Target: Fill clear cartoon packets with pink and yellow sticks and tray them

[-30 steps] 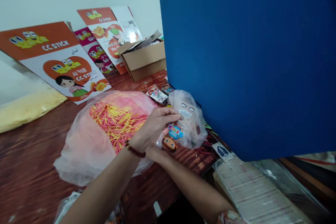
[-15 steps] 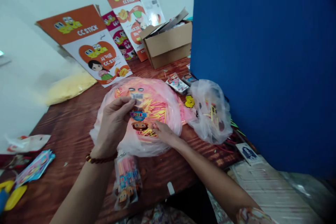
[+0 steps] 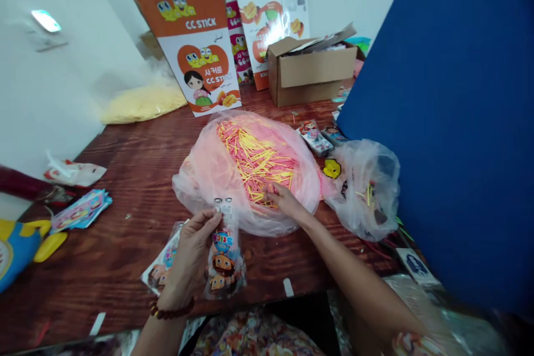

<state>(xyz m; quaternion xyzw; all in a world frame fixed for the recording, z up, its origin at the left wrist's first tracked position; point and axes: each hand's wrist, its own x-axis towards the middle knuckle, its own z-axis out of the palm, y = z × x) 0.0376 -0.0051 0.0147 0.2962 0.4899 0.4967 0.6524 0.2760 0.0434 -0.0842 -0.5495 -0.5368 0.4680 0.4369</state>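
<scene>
My left hand (image 3: 189, 258) is closed on the top edge of a small clear printed packet (image 3: 223, 258), holding it upright over the near edge of the wooden table (image 3: 125, 178). More printed packets (image 3: 161, 270) lie flat under that hand. My right hand (image 3: 286, 203) reaches into a big clear bag of pink and yellow sticks (image 3: 250, 167); its fingertips pinch among the sticks, and what they grip is too small to make out.
A smaller clear bag (image 3: 367, 189) sits right of the big one, against a tall blue panel (image 3: 450, 122). At the back stand orange "CC STICK" cartons (image 3: 196, 50), an open cardboard box (image 3: 312, 69) and a yellow bag (image 3: 142, 103). Loose packets (image 3: 81, 211) lie at the left.
My left hand carried the printed packet from the small bag leftwards and down to the table's near edge. My right hand went into the bag of sticks. The camera swung left.
</scene>
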